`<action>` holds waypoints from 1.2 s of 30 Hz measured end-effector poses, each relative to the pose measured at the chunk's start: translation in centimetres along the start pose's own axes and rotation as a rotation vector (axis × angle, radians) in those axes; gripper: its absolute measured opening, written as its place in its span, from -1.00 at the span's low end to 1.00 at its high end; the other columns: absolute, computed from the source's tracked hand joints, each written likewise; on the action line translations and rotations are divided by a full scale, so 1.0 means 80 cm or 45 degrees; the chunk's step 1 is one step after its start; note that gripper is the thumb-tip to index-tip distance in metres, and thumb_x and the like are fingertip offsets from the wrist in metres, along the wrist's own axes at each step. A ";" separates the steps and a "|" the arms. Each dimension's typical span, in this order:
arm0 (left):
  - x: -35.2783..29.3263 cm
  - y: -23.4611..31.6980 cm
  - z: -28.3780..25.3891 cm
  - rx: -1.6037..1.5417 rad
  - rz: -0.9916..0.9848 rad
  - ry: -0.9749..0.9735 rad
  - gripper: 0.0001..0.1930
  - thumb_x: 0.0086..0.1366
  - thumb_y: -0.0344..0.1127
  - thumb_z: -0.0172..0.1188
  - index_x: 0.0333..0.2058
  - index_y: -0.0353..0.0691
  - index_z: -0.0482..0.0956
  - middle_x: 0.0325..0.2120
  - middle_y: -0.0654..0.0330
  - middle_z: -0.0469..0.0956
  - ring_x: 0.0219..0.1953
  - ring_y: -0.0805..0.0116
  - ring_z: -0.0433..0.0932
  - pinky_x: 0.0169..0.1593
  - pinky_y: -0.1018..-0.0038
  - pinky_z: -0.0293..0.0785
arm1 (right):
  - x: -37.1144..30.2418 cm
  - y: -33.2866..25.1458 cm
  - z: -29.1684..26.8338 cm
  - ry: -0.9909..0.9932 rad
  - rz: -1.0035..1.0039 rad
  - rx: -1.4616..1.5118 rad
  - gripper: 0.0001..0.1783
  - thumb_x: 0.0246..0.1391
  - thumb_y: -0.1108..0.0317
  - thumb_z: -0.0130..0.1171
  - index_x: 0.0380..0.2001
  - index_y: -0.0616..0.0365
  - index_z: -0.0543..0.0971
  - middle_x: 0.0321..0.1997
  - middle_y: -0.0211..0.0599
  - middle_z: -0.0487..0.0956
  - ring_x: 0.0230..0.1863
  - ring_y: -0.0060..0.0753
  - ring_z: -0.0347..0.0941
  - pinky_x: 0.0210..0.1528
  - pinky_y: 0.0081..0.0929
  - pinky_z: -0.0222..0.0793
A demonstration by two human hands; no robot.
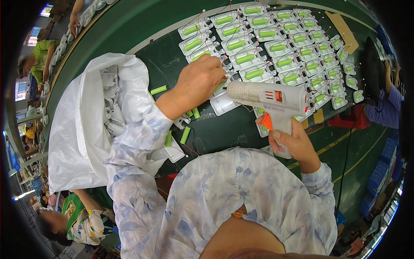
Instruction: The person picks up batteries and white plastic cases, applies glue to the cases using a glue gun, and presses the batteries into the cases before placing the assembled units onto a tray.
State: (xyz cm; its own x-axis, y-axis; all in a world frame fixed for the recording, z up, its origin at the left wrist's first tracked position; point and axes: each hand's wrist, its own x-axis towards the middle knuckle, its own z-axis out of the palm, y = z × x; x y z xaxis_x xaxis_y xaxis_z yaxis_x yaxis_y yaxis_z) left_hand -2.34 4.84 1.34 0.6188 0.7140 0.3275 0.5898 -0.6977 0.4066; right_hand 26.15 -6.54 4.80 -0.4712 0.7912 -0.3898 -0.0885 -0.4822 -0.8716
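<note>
My right hand [293, 140] is wrapped round the handle of a white hot glue gun [267, 97] with an orange trigger, its nozzle toward the left. Just beyond that nozzle my left hand [196, 82] is closed in a pinch; what its fingers hold is hidden. Below it, a white plastic housing [224, 104] lies on the dark green table. Rows of similar housings spread across the far side, each with a green cylindrical battery cell [254, 74] and thin red and black wires. Several loose green cells [185, 135] lie under and beside my left forearm.
A large white plastic sack [73, 142] holding white plastic parts [113, 103] stands open at the left. Flat cardboard [343, 32] lies at the far right of the table. A red stool [351, 118] stands past the right edge. Other people are at both sides.
</note>
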 end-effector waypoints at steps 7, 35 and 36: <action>0.007 -0.003 0.020 0.109 0.116 0.026 -0.88 -0.05 -0.46 0.32 -0.45 -0.21 0.66 -0.45 0.21 0.46 -0.34 0.20 0.45 -0.29 0.35 0.42 | -0.007 0.003 -0.002 0.044 -0.003 0.038 -0.60 0.19 0.46 0.03 0.08 0.39 0.35 0.08 -0.16 0.52 -0.50 -0.56 0.41 -0.44 -0.57 0.37; -0.029 -0.036 -0.080 0.113 -0.211 -0.176 -0.89 0.12 -0.44 0.25 -0.35 -0.28 0.60 -0.39 0.06 0.56 -0.30 0.04 0.53 -0.22 0.25 0.45 | 0.014 0.011 -0.006 0.014 -0.023 -0.179 -0.64 0.22 0.33 0.03 0.00 0.34 0.39 -0.11 -0.23 0.54 -0.56 -0.59 0.36 -0.51 -0.62 0.29; -0.033 -0.036 -0.088 0.158 -0.344 -0.374 -0.88 0.10 -0.43 0.25 -0.35 -0.28 0.61 -0.38 0.07 0.56 -0.29 0.03 0.54 -0.22 0.24 0.46 | 0.012 0.011 -0.005 0.031 -0.033 -0.159 -0.65 0.22 0.34 0.04 -0.01 0.34 0.40 -0.12 -0.24 0.53 -0.57 -0.59 0.35 -0.52 -0.61 0.28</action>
State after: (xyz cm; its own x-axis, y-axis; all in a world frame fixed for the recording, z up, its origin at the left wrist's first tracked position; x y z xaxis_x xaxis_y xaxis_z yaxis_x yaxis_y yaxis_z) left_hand -9.30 5.34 5.31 0.5441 0.8380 -0.0418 0.7984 -0.5018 0.3328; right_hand 25.96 -6.03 3.58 -0.4485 0.8125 -0.3724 0.0099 -0.4121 -0.9111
